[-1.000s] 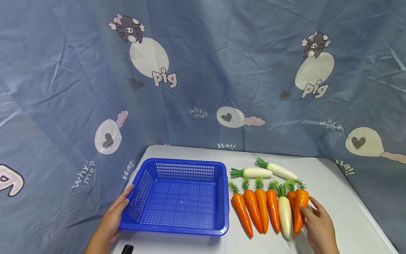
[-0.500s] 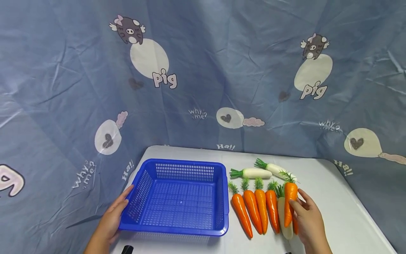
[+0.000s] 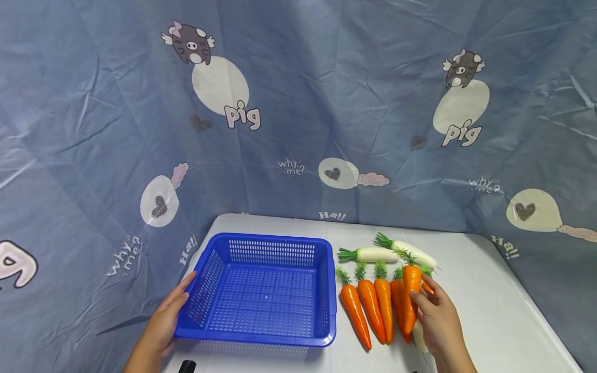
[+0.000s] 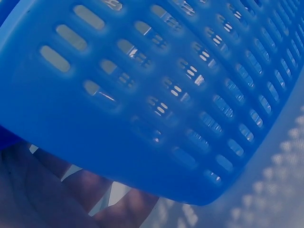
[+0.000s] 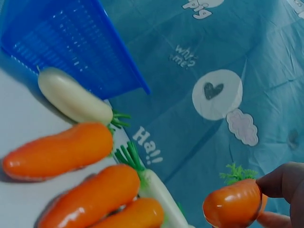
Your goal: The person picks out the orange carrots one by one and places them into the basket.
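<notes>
My right hand (image 3: 436, 311) pinches an orange carrot (image 3: 410, 295) with leafy green top, holding it tilted over the row of vegetables. In the right wrist view the held carrot (image 5: 232, 204) sits between thumb and finger. Beneath it in the head view, another carrot (image 3: 398, 305) and a white radish (image 3: 420, 339) are partly covered. My left hand (image 3: 164, 316) grips the left side of a blue plastic basket (image 3: 256, 339), which has nothing in it. In the left wrist view, fingers (image 4: 85, 187) of that hand show along the edge of the slotted wall (image 4: 95, 137).
Left of the held carrot, several carrots (image 3: 356, 316) lie side by side, tops pointing away. Behind them lie two white radishes, one crosswise (image 3: 378, 254) and one slanted (image 3: 417, 254). A printed blue-grey curtain (image 3: 298, 129) hangs behind the white table (image 3: 503, 300).
My right hand has lifted the carrot from the right end of the row and carried it left, over the radish and toward the neighbouring carrots. The left hand and basket stay put.
</notes>
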`<state>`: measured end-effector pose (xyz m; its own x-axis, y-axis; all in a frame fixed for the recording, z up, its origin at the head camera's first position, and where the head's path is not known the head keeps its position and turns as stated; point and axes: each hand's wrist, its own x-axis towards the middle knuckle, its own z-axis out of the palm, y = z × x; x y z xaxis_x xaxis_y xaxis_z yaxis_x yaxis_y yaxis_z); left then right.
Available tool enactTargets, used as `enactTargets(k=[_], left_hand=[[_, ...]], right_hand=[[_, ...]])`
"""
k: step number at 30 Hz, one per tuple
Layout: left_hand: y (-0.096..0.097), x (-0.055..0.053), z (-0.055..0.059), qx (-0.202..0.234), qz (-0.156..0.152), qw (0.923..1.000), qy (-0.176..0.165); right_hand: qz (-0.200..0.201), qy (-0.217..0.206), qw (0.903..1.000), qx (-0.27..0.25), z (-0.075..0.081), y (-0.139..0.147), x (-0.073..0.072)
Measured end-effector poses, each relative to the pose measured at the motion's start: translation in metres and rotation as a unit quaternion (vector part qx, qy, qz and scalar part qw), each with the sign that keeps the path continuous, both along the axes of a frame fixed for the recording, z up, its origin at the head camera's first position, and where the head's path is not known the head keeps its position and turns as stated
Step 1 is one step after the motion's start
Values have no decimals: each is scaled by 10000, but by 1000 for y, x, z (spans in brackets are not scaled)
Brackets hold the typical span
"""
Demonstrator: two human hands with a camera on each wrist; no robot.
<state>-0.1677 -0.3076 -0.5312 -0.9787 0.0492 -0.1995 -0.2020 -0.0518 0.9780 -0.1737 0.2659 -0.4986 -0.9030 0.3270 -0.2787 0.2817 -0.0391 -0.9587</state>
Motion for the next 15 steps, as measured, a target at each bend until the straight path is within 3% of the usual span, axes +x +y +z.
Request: enactTargets(k=[4, 11, 15], left_hand=[[-3, 1, -1, 30, -14, 10000, 19], [-6, 2, -5, 573, -380, 9965, 484], [-4, 2, -6, 488, -228, 9978, 384]], right_hand=[[85, 88, 9998, -145, 1, -10, 0], [415, 134, 9989, -189, 3, -23, -3], [559, 229, 9980, -205, 4, -30, -4]])
